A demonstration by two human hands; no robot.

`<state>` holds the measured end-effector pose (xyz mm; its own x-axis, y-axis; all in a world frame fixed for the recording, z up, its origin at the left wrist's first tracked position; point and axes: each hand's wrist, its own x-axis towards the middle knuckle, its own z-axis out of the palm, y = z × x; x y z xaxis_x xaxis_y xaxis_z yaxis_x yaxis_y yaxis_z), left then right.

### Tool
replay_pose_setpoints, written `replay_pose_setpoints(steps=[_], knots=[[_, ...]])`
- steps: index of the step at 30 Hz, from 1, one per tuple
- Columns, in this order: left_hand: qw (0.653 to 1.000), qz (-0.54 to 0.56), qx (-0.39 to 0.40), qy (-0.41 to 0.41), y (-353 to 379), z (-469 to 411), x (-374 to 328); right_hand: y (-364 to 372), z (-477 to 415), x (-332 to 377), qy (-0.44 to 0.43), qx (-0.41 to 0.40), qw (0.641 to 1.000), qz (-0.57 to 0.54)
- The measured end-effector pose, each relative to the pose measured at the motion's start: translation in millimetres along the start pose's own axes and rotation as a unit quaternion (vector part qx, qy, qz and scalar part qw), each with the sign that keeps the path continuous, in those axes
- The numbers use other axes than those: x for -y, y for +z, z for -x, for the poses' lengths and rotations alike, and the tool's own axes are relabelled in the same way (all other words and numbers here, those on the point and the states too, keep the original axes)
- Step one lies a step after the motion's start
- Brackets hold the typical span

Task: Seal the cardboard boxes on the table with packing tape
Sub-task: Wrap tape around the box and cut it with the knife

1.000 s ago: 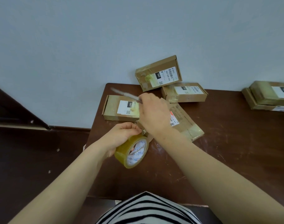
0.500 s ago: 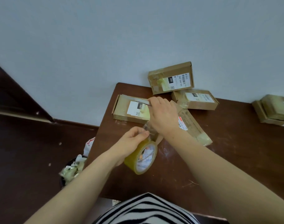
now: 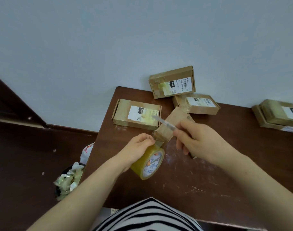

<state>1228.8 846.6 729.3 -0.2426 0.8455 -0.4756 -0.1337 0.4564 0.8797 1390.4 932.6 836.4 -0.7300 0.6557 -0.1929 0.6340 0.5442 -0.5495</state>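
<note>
**A:** Entry one, the left hand?

**B:** Its fingers are curled over the tape roll, grasping it. The roll stands on edge below them, over the counter.

**A:** The right hand?

**B:** Clenched on a thin tool, too blurred to identify. The tip points past the fingertips toward the labelled box.

**A:** And the box in work?

**B:** The plain cardboard box lies slantwise under the right fingers. Its near end is just beyond the left fingertips, and a clear strip from the roll reaches it there.

**A:** Others?

**B:** A leaning box rests against the wall, far beyond the fingers. A stack sits well right of them.
</note>
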Motion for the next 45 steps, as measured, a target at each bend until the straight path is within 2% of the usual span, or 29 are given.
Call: replay_pose_setpoints(steps=[2,6,10,12,16,21,24,27,29,34,38,40,42,43,44,45], knots=[[1.0,-0.002,0.003,0.0,0,0,0,2,13,-3,0.001,0.015,0.994,0.112],[1.0,-0.01,0.006,-0.002,-1,0,-1,12,26,-1,-0.003,0.025,0.955,0.295],[1.0,-0.016,0.004,-0.001,-1,0,-1,24,26,2,0.009,0.018,0.919,0.394],[1.0,-0.018,0.004,-0.001,-1,0,-1,28,24,6,0.027,0.023,0.908,0.417],[1.0,-0.017,0.001,0.001,0,1,-1,32,23,18,0.011,0.008,0.892,0.452],[1.0,-0.013,-0.009,0.002,-2,1,-3,39,21,20,0.03,0.046,0.894,0.445],[1.0,-0.01,-0.011,0.001,-3,2,-6,38,16,20,0.018,0.049,0.896,0.441],[1.0,-0.029,-0.01,0.003,-3,4,-6,46,13,8,0.008,0.085,0.902,0.423],[1.0,-0.029,-0.006,0.002,-5,5,-8,55,11,-15,0.024,0.101,0.915,0.39],[1.0,-0.027,-0.009,0.0,-9,5,-10,83,1,-98,0.104,0.163,0.955,0.227],[0.999,-0.044,-0.011,0.004,-7,4,-9,106,1,-139,0.128,0.147,0.969,0.152],[0.999,-0.043,-0.01,0.003,-6,4,-8,108,-2,-143,0.161,0.104,0.971,0.141],[0.999,-0.044,-0.01,0.004,-7,4,-8,99,-9,-133,0.177,-0.045,0.978,0.1],[0.999,-0.046,-0.01,0.005,-7,4,-8,90,-11,-122,0.149,-0.154,0.976,0.042],[0.999,-0.046,-0.01,0.005,-7,4,-8,79,-13,-106,0.082,-0.257,0.962,-0.033],[0.999,-0.043,-0.009,0.004,-7,4,-8,68,-15,-87,-0.009,-0.325,0.941,-0.09]])
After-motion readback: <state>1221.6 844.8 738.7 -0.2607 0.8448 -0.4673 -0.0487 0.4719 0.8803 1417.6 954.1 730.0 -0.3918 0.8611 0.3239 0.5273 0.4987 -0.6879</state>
